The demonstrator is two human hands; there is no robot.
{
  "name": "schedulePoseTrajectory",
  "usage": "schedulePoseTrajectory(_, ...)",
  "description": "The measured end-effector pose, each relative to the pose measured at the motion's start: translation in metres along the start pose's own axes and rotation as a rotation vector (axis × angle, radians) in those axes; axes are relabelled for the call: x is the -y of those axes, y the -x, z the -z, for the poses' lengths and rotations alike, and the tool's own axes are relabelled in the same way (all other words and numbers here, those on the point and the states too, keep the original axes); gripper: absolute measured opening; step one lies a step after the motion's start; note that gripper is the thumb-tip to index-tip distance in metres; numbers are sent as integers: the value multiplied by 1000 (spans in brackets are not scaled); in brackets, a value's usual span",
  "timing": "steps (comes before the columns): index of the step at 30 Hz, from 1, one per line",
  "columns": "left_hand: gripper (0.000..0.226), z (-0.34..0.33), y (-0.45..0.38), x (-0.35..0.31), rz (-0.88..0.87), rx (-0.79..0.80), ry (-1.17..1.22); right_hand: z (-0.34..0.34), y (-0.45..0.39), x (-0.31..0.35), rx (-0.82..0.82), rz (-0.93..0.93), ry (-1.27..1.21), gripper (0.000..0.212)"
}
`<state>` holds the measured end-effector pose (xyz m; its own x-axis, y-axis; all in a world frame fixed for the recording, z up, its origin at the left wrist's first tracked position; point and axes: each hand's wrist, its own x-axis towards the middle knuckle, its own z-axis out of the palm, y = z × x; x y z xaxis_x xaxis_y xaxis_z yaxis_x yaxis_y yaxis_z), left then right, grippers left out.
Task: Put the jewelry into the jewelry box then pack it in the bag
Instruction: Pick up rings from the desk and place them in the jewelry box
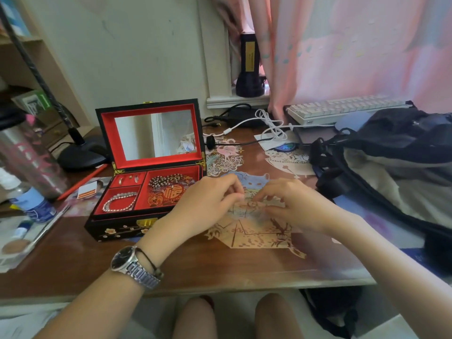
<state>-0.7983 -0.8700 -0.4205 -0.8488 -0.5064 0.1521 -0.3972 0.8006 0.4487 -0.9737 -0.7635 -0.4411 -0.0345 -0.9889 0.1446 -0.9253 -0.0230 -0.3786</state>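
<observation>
A black lacquer jewelry box with red lining stands open on the desk, its mirrored lid upright. Inside lie a pearl bracelet, small rings and a beaded necklace. My left hand and right hand meet just right of the box, fingertips pinched on a small thin piece of jewelry low over the desk; its shape is hard to tell. A dark bag lies open at the right.
A desk lamp base, a tumbler, a water bottle and a red pencil crowd the left. A keyboard, white cable and torch sit behind. The desk edge is near me.
</observation>
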Motion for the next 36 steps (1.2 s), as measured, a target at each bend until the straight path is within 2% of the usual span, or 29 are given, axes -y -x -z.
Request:
schedulePoseTrajectory(5,11,30,7,13,71,-37,92,0,-21,18,-4,70,1,24)
schedulePoseTrajectory(20,10,108,49,92,268,-251,99,-20,-107,91,8,269,14,26)
schedulePoseTrajectory(36,11,111,52,158,400,-277,220,-46,-147,115,71,301,26,33)
